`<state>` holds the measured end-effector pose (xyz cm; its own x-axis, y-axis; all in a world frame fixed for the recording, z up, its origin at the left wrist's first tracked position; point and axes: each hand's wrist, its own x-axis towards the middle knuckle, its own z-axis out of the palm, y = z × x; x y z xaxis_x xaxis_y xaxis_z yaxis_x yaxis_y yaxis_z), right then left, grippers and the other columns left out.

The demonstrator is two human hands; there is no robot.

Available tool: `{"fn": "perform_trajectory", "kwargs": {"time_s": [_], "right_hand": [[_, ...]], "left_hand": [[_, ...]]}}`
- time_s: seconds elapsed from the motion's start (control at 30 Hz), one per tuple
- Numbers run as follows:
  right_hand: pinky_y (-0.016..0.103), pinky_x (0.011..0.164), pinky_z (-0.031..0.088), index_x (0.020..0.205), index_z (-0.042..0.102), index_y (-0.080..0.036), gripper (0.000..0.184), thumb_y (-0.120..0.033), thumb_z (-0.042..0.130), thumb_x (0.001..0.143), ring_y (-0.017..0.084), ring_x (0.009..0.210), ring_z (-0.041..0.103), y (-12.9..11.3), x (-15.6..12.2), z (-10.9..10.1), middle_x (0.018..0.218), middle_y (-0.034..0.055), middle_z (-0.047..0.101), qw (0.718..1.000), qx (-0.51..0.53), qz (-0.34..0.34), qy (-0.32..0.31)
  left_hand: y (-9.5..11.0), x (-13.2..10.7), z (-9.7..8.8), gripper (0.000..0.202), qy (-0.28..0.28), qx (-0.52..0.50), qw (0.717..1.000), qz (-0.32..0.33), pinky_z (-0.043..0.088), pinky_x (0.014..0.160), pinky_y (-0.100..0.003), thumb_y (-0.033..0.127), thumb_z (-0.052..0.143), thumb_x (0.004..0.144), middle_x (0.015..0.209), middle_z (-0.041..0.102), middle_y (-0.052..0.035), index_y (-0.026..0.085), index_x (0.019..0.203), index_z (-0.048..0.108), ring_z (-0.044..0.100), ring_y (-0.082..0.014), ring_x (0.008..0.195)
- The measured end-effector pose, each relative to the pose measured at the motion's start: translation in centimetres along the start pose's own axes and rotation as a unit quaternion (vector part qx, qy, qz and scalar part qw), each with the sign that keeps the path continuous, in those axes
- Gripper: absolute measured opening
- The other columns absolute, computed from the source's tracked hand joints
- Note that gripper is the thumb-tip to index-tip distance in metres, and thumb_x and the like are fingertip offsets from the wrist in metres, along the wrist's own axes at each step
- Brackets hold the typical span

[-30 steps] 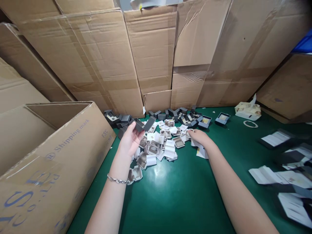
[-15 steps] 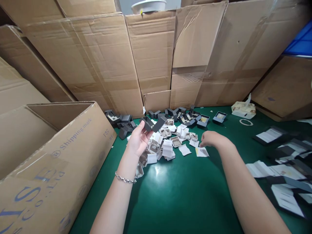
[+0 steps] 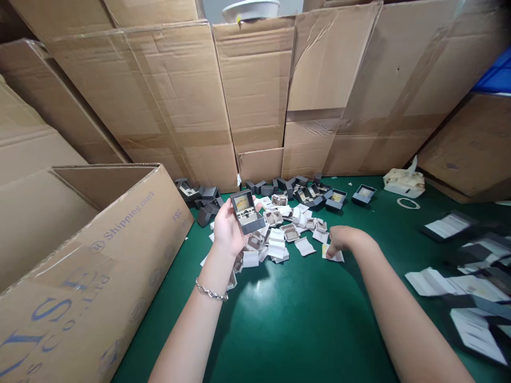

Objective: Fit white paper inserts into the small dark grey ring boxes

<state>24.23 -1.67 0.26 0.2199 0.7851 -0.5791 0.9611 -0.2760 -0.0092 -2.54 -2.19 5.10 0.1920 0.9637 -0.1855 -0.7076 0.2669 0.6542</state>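
Compared with half a second ago, the left hand [image 3: 228, 233] has turned the small dark hinged box [image 3: 252, 224], and its open inside now faces the person. This hand is clamped on the box, above the heap of white paper slips [image 3: 276, 243]. Well apart from it, the right hand [image 3: 351, 237] has its fingertips at a printed slip [image 3: 337, 256] on the green table [image 3: 303, 324]; whether they pinch it, one cannot tell. Farther, more dark boxes [image 3: 207, 194] lie by the cardboard wall [image 3: 255, 101].
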Motion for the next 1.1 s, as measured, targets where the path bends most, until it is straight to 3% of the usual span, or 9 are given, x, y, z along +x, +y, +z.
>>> {"fn": "perform_trajectory", "kwargs": {"time_s": [0.1,0.23,0.43,0.53,0.6,0.67,0.83,0.97,1.1], "right_hand": [[0.042,0.069,0.049,0.082,0.066,-0.011,0.038,-0.022,0.079,0.047,0.035,0.087,0.062,-0.6,0.5,0.6,0.098,0.0182,0.064,1.000,-0.013,0.012,-0.002],[0.037,0.065,0.048,0.072,0.065,-0.011,0.026,-0.018,0.076,0.050,0.033,0.085,0.062,-1.0,0.0,0.7,0.093,0.0166,0.064,1.000,-0.016,-0.013,-0.001],[0.028,0.057,0.042,0.064,0.064,-0.015,0.005,-0.019,0.066,0.063,0.024,0.077,0.062,-0.1,-2.9,-1.6,0.077,0.0092,0.066,0.998,0.013,-0.053,0.014],[0.027,0.055,0.042,0.070,0.068,-0.018,0.013,-0.028,0.060,0.071,0.021,0.074,0.062,0.3,-4.5,-2.8,0.079,0.0072,0.068,0.987,0.097,-0.094,0.083],[0.027,0.056,0.043,0.073,0.070,-0.020,0.021,-0.039,0.059,0.074,0.020,0.074,0.061,0.1,-5.7,-3.2,0.081,0.0061,0.068,0.952,0.188,-0.164,0.177],[0.027,0.059,0.045,0.075,0.072,-0.021,0.025,-0.044,0.061,0.073,0.020,0.075,0.061,-0.7,-6.8,-3.4,0.083,0.0057,0.068,0.897,0.266,-0.245,0.254],[0.025,0.055,0.048,0.073,0.072,-0.021,0.012,-0.032,0.068,0.071,0.015,0.066,0.060,-3.9,-8.7,-2.4,0.076,0.0037,0.065,0.754,0.390,-0.396,0.349],[0.024,0.062,0.052,0.078,0.070,-0.020,0.010,-0.015,0.062,0.077,0.014,0.072,0.063,-6.0,-8.9,-0.8,0.080,0.0035,0.067,0.648,0.325,-0.488,0.485],[0.023,0.071,0.054,0.086,0.067,-0.019,0.015,-0.009,0.057,0.081,0.014,0.084,0.064,-7.1,-8.5,0.7,0.089,0.0076,0.067,0.574,0.197,-0.524,0.598]], "left_hand": [[-0.2,0.3,-0.4,0.041,0.009,0.001,1.000,0.013,0.055,0.074,-0.038,0.045,0.039,0.086,0.087,0.069,-0.0099,0.013,0.092,0.064,0.067,-0.0242,0.086],[-0.4,0.4,-0.7,0.040,0.016,0.019,0.999,0.023,0.055,0.071,-0.035,0.047,0.045,0.082,0.079,0.068,-0.0078,0.013,0.095,0.062,0.067,-0.0228,0.080],[0.0,0.2,-0.4,0.036,-0.008,0.023,1.000,0.005,0.055,0.071,-0.037,0.039,0.038,0.085,0.080,0.068,-0.0072,0.015,0.099,0.060,0.067,-0.0225,0.079],[-0.1,0.2,-0.3,0.035,-0.017,0.026,0.999,-0.024,0.055,0.070,-0.038,0.033,0.035,0.085,0.081,0.068,-0.0091,0.012,0.098,0.061,0.067,-0.0229,0.078],[-0.4,0.2,-0.1,0.034,-0.015,0.031,0.999,-0.039,0.055,0.070,-0.038,0.031,0.037,0.085,0.082,0.068,-0.0093,0.012,0.101,0.060,0.068,-0.0226,0.077],[-0.6,0.2,0.0,0.033,-0.014,0.040,0.998,-0.049,0.055,0.069,-0.038,0.031,0.039,0.085,0.083,0.069,-0.0090,0.012,0.105,0.058,0.068,-0.0224,0.076],[-1.0,0.0,0.5,0.033,-0.023,0.057,0.998,-0.024,0.053,0.073,-0.037,0.025,0.046,0.083,0.088,0.069,-0.0058,0.017,0.113,0.056,0.067,-0.0212,0.078],[-1.2,-0.3,0.9,0.034,-0.024,0.063,0.997,-0.043,0.052,0.075,-0.037,0.027,0.045,0.083,0.089,0.068,-0.0073,0.015,0.113,0.057,0.066,-0.0226,0.080],[-1.4,-0.6,1.1,0.031,-0.049,0.073,0.996,-0.014,0.049,0.079,-0.035,0.028,0.049,0.081,0.093,0.068,-0.0078,0.013,0.106,0.060,0.065,-0.0223,0.085]]}}
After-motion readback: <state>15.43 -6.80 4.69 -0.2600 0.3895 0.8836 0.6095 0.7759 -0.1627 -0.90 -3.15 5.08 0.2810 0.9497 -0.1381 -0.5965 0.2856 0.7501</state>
